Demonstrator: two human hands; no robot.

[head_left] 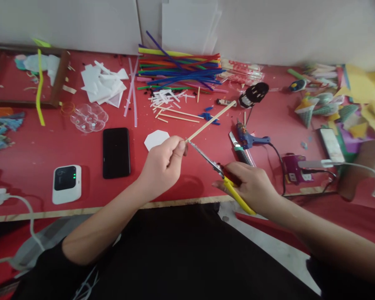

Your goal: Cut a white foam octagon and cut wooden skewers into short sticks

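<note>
Between the thumb and fingers of my left hand (164, 164) is the near end of a thin wooden stick (211, 120), which slants up to the right. My right hand (251, 183) grips yellow-handled scissors (234, 195). Their blades point up-left and meet the stick close to my left fingertips. Beyond my left hand lies a white paper polygon (156, 138), partly hidden by the hand. Short cut white and wooden pieces (165, 99) lie in a pile farther back, with longer sticks (181, 117) beside them.
Coloured pipe cleaners (181, 68) lie at the back. A glue gun (250, 139) and a utility knife (240, 150) are right of the scissors, near a purple power socket (295, 168). To the left are a black phone (116, 153), a white device (66, 185) and paper scraps (103, 83).
</note>
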